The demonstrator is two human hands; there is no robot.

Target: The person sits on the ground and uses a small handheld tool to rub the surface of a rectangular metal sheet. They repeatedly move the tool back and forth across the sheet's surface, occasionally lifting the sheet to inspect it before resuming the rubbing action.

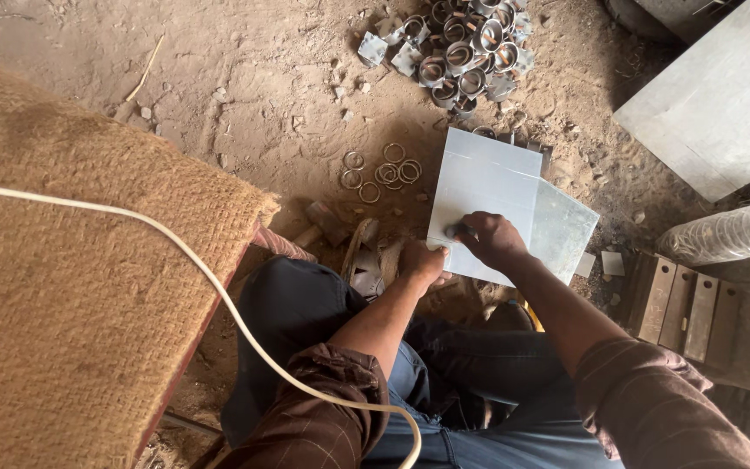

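Observation:
A stack of pale grey metal sheets (pixel 488 182) lies on the dirt floor in front of my knees. My left hand (pixel 424 261) grips the near left edge of the top sheet. My right hand (pixel 492 239) rests on the sheet and is closed on a small dark round object (pixel 457 231); what it is cannot be told. A second sheet (pixel 566 227) sticks out to the right underneath.
Several thin metal rings (pixel 384 172) lie on the dirt beyond the sheets. A pile of short metal ring pieces (pixel 470 52) sits farther off. A jute-covered surface (pixel 71 260) with a white cable (pixel 175 243) fills the left. A large metal plate (pixel 722 95) and wooden blocks (pixel 679 304) are at right.

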